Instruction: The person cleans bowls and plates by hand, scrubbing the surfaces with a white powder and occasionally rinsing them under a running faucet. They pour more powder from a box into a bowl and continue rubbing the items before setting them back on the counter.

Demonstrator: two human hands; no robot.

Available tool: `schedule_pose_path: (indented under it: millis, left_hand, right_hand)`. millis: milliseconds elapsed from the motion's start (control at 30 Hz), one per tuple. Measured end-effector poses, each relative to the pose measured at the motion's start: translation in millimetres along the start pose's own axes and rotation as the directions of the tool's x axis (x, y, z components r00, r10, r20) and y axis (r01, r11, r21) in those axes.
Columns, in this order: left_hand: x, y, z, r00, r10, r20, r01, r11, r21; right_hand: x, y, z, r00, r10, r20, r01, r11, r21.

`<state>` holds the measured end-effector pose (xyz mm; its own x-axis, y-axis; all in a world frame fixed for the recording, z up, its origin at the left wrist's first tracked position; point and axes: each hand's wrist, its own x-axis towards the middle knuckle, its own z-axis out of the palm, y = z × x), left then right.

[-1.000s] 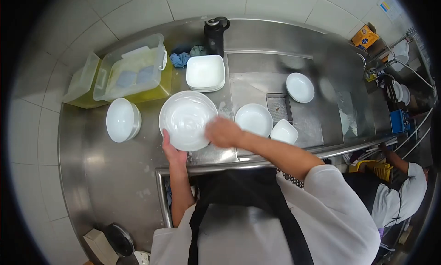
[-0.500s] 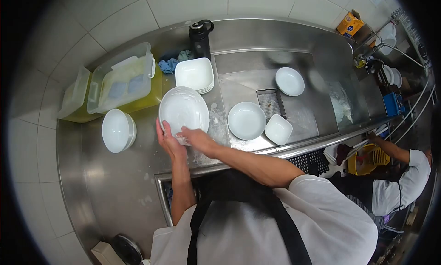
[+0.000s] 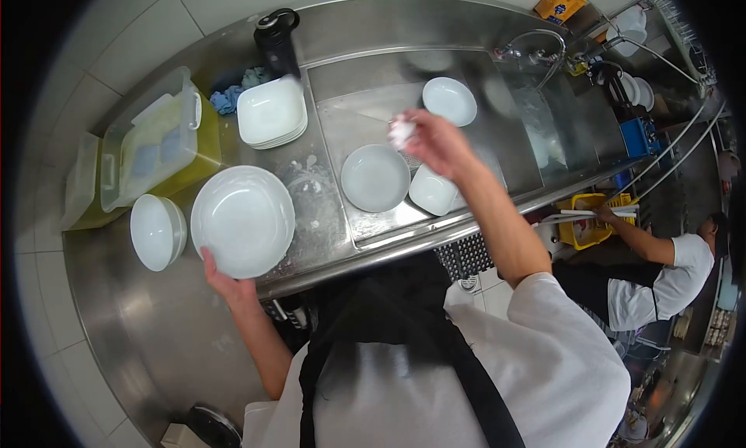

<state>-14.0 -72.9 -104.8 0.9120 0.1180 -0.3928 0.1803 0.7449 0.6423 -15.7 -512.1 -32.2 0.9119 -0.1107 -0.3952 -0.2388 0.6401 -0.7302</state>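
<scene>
My left hand [image 3: 229, 285] grips the lower rim of a large white round bowl [image 3: 242, 221], thumb on its edge. Raised over the sink, my right hand [image 3: 435, 143] is closed on a small white wad [image 3: 402, 132], blurred by motion. Below and around that hand are a round dish [image 3: 376, 178], an oval dish [image 3: 450, 101] and a small square dish [image 3: 432, 190]. White suds [image 3: 311, 185] lie on the steel right of the large bowl. Stacked square dishes [image 3: 272, 112] stand behind it, and stacked round bowls [image 3: 158, 232] stand to its left.
A yellow-green tub [image 3: 203, 141] and a black bottle [image 3: 277, 45] stand along the back. The faucet [image 3: 544, 40] rises at the sink's rear right. A co-worker [image 3: 660, 277] at the right reaches to a yellow bucket [image 3: 588, 229]. The steel rim [image 3: 388, 246] runs before me.
My right hand has left the bowl and moved right over the sink with the white wad. My left hand and the bowl are lower and further left. The view has shifted; the co-worker's arm has moved.
</scene>
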Motion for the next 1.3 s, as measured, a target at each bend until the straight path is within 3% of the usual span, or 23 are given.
schedule_pose_path:
  millis: [67,100,167,200,300,400,467,500,667,767,900,967,1100,1200,1300]
  left_hand:
    - [-10,-5,-1,0.999,0.018,-0.027,-0.018,1.000,0.000]
    - [-14,-9,2,0.999,0.022,-0.035,-0.022,1.000,0.003]
    - [-24,-19,11,0.997,0.034,-0.072,-0.033,0.999,0.021]
    - [-29,-24,19,0.996,0.038,-0.077,-0.036,0.999,0.032]
    - [-44,-48,43,0.994,0.030,-0.109,-0.023,0.998,0.062]
    - [-46,-97,84,0.997,-0.042,-0.061,0.044,0.999,0.018]
    - [-45,-139,123,0.992,-0.116,-0.042,0.118,0.992,0.053]
    - [-41,-160,137,0.993,-0.110,-0.033,0.112,0.992,0.051]
    - [3,-282,192,0.949,-0.314,0.030,0.308,0.943,0.126]
    - [11,-331,232,0.917,-0.394,0.062,0.370,0.898,0.237]
    - [19,-372,280,0.900,-0.435,0.013,0.411,0.860,0.302]
    - [30,-389,291,0.854,-0.490,0.173,0.375,0.812,0.447]
    - [59,-418,297,0.807,-0.562,0.180,0.422,0.762,0.491]
    - [76,-430,298,0.779,-0.581,0.236,0.435,0.772,0.464]
    - [95,-431,303,0.730,-0.619,0.291,0.367,0.714,0.596]
  right_hand:
    - [-20,-41,7,0.981,-0.171,-0.092,0.161,0.981,-0.109]
    - [-25,-55,14,0.983,-0.163,-0.088,0.153,0.982,-0.106]
    - [-30,-74,17,0.893,-0.450,-0.019,0.438,0.877,-0.198]
    - [-27,-75,10,0.896,-0.444,-0.021,0.432,0.882,-0.188]
    - [-6,-48,-30,0.948,-0.317,0.001,0.274,0.819,-0.503]
    - [-2,9,-80,0.985,0.145,0.096,-0.062,0.808,-0.586]
    - [-10,33,-96,0.938,0.299,0.174,-0.111,0.736,-0.668]
    - [-10,45,-109,0.917,0.333,0.219,-0.166,0.818,-0.551]
    - [-18,22,-163,0.973,0.232,0.018,-0.199,0.869,-0.452]
    - [-8,2,-205,0.947,0.252,-0.197,-0.306,0.893,-0.329]
    - [12,-5,-252,0.924,0.253,-0.286,-0.323,0.918,-0.231]
    - [22,-7,-271,0.902,0.259,-0.345,-0.330,0.930,-0.165]
    - [42,-13,-296,0.900,0.266,-0.346,-0.346,0.917,-0.197]
    - [52,-15,-309,0.893,0.145,-0.426,-0.304,0.892,-0.334]
    - [63,-20,-321,0.894,-0.061,-0.443,-0.171,0.869,-0.465]
